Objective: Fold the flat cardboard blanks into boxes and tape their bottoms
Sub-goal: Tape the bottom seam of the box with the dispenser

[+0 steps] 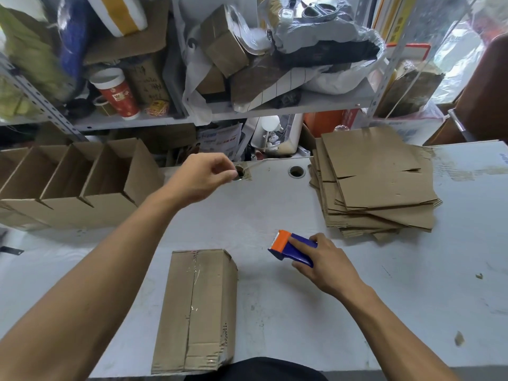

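One taped box (pixel 196 309) lies bottom-up on the surface (pixel 412 298), right hand (pixel 327 264) gripping the tape dispenser (pixel 292 247), left hand (pixel 204 177) loosely curled, empty; next likely: take a blank from the stack (pixel 376 182).

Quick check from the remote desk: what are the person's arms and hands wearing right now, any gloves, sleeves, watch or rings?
Nothing visible: the left hand and right hand are bare, without gloves, and both forearms are uncovered to the frame edge. No watch, ring or wristband shows.
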